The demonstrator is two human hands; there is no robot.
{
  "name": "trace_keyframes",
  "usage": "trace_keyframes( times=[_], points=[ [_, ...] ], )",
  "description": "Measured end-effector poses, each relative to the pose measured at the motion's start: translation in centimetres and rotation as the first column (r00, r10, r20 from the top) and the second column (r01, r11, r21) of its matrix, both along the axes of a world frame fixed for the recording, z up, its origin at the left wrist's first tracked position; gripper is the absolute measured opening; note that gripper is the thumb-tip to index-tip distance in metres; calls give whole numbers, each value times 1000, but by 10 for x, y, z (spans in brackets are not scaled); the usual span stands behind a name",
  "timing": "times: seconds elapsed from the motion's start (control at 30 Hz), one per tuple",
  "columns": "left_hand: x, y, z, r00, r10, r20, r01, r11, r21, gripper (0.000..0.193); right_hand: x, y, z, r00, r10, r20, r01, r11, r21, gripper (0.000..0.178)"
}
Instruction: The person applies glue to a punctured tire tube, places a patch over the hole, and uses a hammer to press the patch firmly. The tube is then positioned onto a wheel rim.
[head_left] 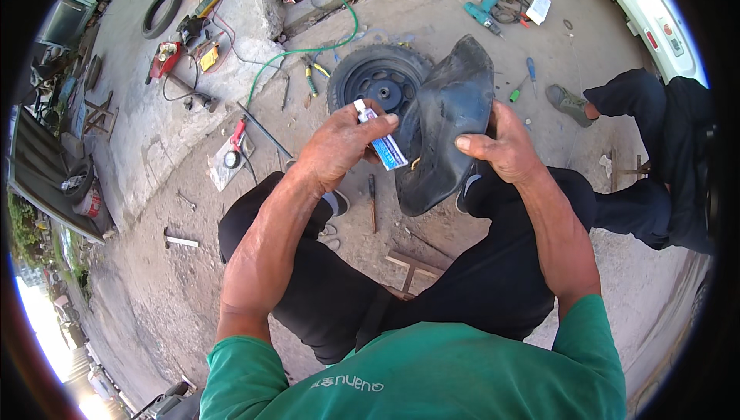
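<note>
My left hand [347, 136] is closed on a small blue and white tube [384, 142] with a white cap, the thumb lying across its upper part. In my right hand [505, 146] I grip the right edge of a black rubber inner tube [449, 104], thumb on its face. The flattened, creased rubber hangs between my knees, just right of the tube. Behind it a black wheel with a tyre [374, 73] lies flat on the ground, partly covered by the inner tube. The fingers under the tube are mostly hidden.
A pressure gauge [232, 159] with a green hose lies left. A screwdriver [372, 203] rests between my feet; another screwdriver [531, 69] and a teal drill [483, 13] lie farther right. At right sits another person's leg [636, 112], near a white vehicle [655, 15]. A loose tyre [162, 13] lies far left.
</note>
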State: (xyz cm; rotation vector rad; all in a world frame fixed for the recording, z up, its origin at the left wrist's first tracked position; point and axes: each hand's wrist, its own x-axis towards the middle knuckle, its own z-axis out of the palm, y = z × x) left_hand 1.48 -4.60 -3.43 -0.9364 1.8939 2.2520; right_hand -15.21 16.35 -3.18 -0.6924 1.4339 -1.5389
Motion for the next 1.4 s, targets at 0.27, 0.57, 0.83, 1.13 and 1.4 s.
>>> trace_keyframes(
  times=[0.27, 0.57, 0.83, 1.13, 1.4],
  points=[
    [-7, 22, -18, 996, -45, -76, 34, 990, -137, 28, -5, 0, -6, 998, 32, 46, -32, 999, -5, 58],
    [-10, 34, -13, 984, -101, -147, 77, 984, -162, 27, -4, 8, -10, 972, 33, 233, -11, 995, -97, 66],
    [-6, 36, -1, 991, -73, -116, 47, 976, -214, 28, -1, 12, -13, 893, 102, 439, 4, 972, -235, 68],
    [-1, 56, 7, 963, -210, -167, 150, 938, -312, 25, 18, -10, -113, 808, 89, 583, -28, 993, -112, 42],
    [9, 83, -18, 834, -498, -238, 279, 753, -596, 19, 41, -31, -88, 930, 112, 350, -123, 992, 8, 59]
  ],
)
